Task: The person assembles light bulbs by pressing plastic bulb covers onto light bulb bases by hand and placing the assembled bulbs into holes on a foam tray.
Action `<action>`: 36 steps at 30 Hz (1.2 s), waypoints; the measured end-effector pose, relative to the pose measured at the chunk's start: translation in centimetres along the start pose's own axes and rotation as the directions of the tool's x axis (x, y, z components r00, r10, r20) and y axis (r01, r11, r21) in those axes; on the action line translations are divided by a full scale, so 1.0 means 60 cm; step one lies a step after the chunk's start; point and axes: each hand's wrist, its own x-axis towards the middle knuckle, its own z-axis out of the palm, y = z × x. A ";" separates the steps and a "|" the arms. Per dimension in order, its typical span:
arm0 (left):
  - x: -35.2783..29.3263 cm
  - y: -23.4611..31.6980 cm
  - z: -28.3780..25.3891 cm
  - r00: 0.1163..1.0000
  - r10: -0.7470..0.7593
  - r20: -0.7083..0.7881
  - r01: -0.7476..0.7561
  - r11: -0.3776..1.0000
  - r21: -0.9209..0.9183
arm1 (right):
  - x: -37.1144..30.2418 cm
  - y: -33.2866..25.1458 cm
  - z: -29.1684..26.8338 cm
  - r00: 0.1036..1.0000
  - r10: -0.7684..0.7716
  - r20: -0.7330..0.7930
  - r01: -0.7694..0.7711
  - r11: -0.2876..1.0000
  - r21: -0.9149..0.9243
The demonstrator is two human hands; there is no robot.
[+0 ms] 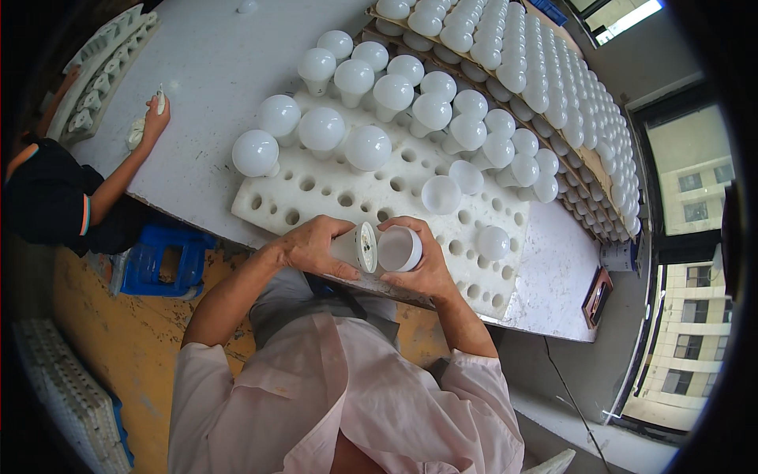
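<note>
At the left of the frame a co-worker's hand holds a small white piece over the desk, well apart from the work at the centre. The person's left hand, at centre, is closed around a white bulb base, tipped so that its round face plate looks toward the right. Just beside it, the right hand grips a white dome cover by its sides, the open mouth turned toward the plate. Both pieces are held above the near edge of a white foam tray. The step in hand seems to be bringing cover and base together; the next move would call for squaring the cover's rim to the plate and pressing evenly, without tilt or a hard squeeze on the thin dome. Behind the hands, domed bulbs stand in the tray's holes; two loose covers lie farther right, then a lone dome. Stacked layers of bulbs fill the upper right.
</note>
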 end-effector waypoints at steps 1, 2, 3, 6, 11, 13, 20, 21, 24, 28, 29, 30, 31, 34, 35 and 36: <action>0.001 0.000 0.000 1.000 -0.001 0.002 0.001 1.000 0.000 | 0.000 0.001 0.000 1.000 0.001 -0.002 -0.001 1.000 0.001; 0.002 -0.001 0.000 1.000 -0.004 0.004 0.004 1.000 0.004 | 0.000 0.001 -0.001 1.000 0.001 0.002 -0.001 1.000 -0.016; 0.003 -0.001 0.000 1.000 -0.007 0.006 0.007 1.000 0.007 | 0.000 0.002 -0.001 1.000 0.000 0.007 0.000 0.999 -0.034; 0.004 -0.001 -0.001 1.000 0.026 -0.007 -0.026 1.000 -0.013 | 0.000 0.002 -0.002 1.000 0.001 -0.006 -0.001 1.000 -0.023; 0.004 -0.002 -0.001 1.000 0.009 -0.006 -0.009 1.000 0.008 | 0.002 -0.001 0.001 1.000 0.027 -0.009 -0.027 1.000 -0.001; 0.004 -0.002 -0.001 1.000 0.005 -0.010 -0.004 1.000 0.006 | 0.002 0.002 0.002 1.000 0.025 -0.002 -0.025 1.000 -0.005; 0.005 0.006 -0.005 0.997 -0.081 -0.003 0.081 0.993 0.091 | 0.016 -0.031 0.009 0.992 0.073 0.105 -0.034 0.941 -0.337; 0.006 0.012 -0.005 0.994 -0.105 0.007 0.103 0.988 0.115 | 0.017 -0.038 0.011 0.988 0.095 0.122 -0.039 0.917 -0.397; 0.008 0.019 -0.006 0.993 -0.118 0.001 0.116 0.981 0.155 | 0.025 -0.053 0.019 0.980 0.139 0.144 -0.052 0.872 -0.486; 0.009 0.004 -0.003 0.996 -0.089 -0.005 0.089 0.987 0.136 | 0.029 -0.056 0.026 0.979 0.078 0.190 0.044 0.824 -0.566; 0.009 -0.001 -0.003 0.995 -0.095 0.000 0.094 0.985 0.143 | 0.030 -0.056 0.026 0.976 0.070 0.206 0.063 0.817 -0.574; 0.008 -0.003 -0.004 0.995 -0.100 0.004 0.098 0.984 0.149 | 0.031 -0.056 0.027 0.973 0.061 0.223 0.082 0.809 -0.582; 0.008 -0.004 -0.004 0.995 -0.098 0.004 0.097 0.984 0.147 | 0.031 -0.055 0.028 0.973 0.062 0.224 0.082 0.808 -0.583; 0.007 -0.007 -0.002 0.999 -0.046 0.003 0.045 0.986 0.160 | 0.029 -0.047 0.030 0.969 0.015 0.246 0.128 0.821 -0.556; 0.007 -0.012 -0.002 0.999 -0.038 0.004 0.037 0.987 0.159 | 0.028 -0.046 0.033 0.971 -0.016 0.237 0.149 0.817 -0.557; 0.007 -0.015 -0.002 1.000 -0.031 0.005 0.029 0.987 0.159 | 0.028 -0.045 0.034 0.973 -0.047 0.228 0.170 0.813 -0.557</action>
